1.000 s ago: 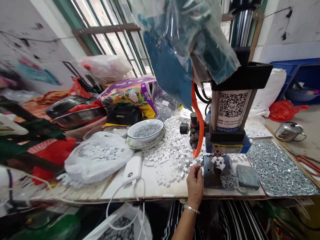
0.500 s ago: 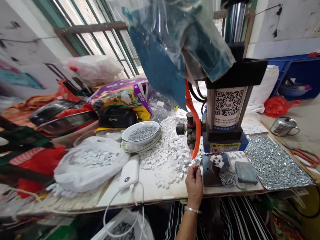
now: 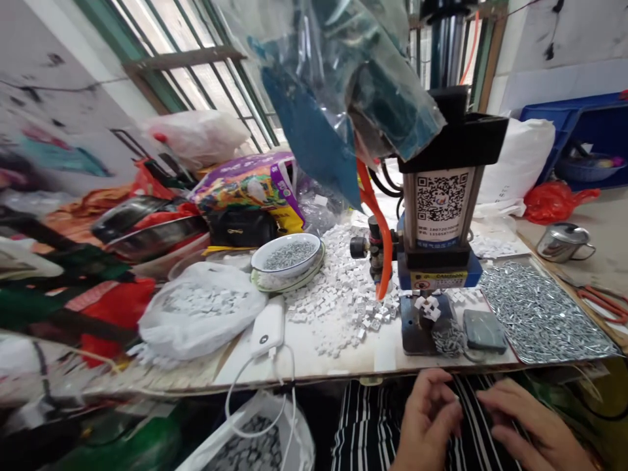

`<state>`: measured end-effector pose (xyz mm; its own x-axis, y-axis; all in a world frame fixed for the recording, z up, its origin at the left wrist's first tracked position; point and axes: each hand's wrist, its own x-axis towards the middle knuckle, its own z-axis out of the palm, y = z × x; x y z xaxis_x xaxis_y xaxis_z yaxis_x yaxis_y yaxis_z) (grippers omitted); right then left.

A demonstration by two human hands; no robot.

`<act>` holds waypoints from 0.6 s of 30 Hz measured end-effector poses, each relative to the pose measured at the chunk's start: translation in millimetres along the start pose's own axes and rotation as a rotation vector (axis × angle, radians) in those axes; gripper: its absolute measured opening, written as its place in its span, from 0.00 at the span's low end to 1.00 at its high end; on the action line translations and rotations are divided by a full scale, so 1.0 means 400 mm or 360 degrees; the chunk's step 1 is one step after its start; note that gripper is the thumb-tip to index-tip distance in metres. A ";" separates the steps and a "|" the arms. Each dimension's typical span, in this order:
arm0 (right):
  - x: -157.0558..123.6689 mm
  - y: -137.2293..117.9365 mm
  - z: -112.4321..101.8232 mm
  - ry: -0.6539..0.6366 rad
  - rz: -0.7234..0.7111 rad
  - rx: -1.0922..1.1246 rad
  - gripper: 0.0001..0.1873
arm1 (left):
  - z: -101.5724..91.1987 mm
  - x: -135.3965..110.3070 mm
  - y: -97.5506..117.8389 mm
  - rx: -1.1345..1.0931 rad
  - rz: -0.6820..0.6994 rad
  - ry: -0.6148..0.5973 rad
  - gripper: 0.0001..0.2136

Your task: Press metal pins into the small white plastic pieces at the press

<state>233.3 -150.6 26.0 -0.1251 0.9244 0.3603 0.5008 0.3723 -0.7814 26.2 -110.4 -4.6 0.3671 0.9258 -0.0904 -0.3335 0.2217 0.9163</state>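
My left hand is over my lap, just below the table's front edge. Its thumb and fingers are curled together in a pinch; a tiny pale spot shows at the tips, too small to name. To its right, my right hand has bent fingers, with a gap between thumb and forefinger and nothing visible in it. Above both hands on the table is a bench press with a dark base plate. Several small white plastic pieces and a heap of metal pins lie on that plate.
A pile of white pieces spreads left of the press. At right lies a tray of metal pins, near a steel mug and scissors. A bowl of pins, plastic bag and power bank stand left.
My left hand has drawn back from beside the press's base plate to over my lap. My right hand has come into view at its right. The camera view has shifted slightly.
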 end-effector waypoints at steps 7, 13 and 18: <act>0.096 -0.036 0.087 -0.0254 -0.0079 0.0405 0.07 | -0.012 -0.009 0.030 -0.0458 -0.0084 -0.0334 0.23; 0.091 -0.003 0.090 -0.0278 0.0035 0.0560 0.14 | -0.031 0.004 0.038 -0.0418 -0.0249 -0.0445 0.22; 0.080 0.021 0.089 -0.0260 0.0209 0.0510 0.14 | -0.085 0.090 0.116 0.0616 0.0016 -0.0055 0.11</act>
<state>203.2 -114.8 12.8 -0.2253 0.9573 0.1810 0.2314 0.2330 -0.9445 -5.3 -56.3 21.3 0.3969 0.9149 -0.0735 0.0130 0.0745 0.9971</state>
